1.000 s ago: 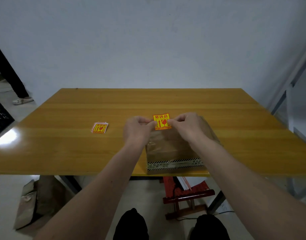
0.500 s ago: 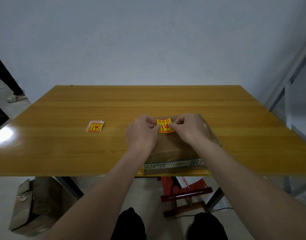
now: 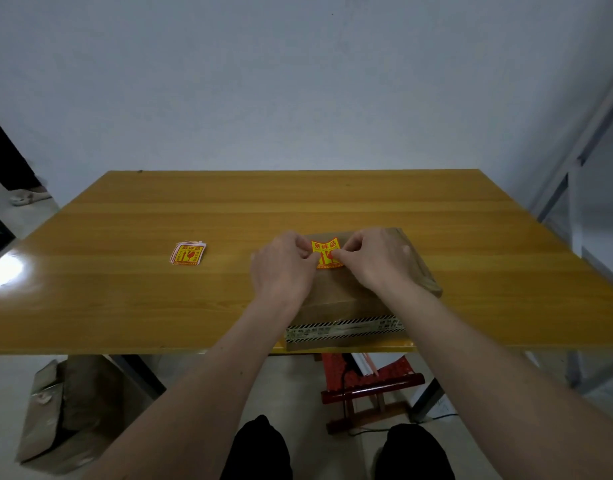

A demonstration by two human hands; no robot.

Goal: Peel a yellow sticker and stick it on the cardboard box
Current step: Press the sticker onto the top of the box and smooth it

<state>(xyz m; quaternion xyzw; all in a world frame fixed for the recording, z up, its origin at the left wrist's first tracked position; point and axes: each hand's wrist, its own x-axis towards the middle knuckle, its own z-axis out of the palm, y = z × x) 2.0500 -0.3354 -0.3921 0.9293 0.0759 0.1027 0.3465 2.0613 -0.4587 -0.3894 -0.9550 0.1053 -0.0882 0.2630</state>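
A yellow sticker with red print lies against the top of the brown cardboard box, its lower edge on the box and its upper edge curling up. My left hand pinches the sticker's left side. My right hand pinches its right side, with a fingertip pressing on its lower part. The box sits at the near edge of the wooden table, with striped tape along its front. A small stack of more yellow stickers lies on the table to the left.
A brown bag stands on the floor under the table at left. A red stool sits below the box. A metal rack frame rises at right. A person's leg and shoe show at far left.
Both hands have lowered the sticker from above the box down onto its top. The sticker's lower edge now touches the cardboard.
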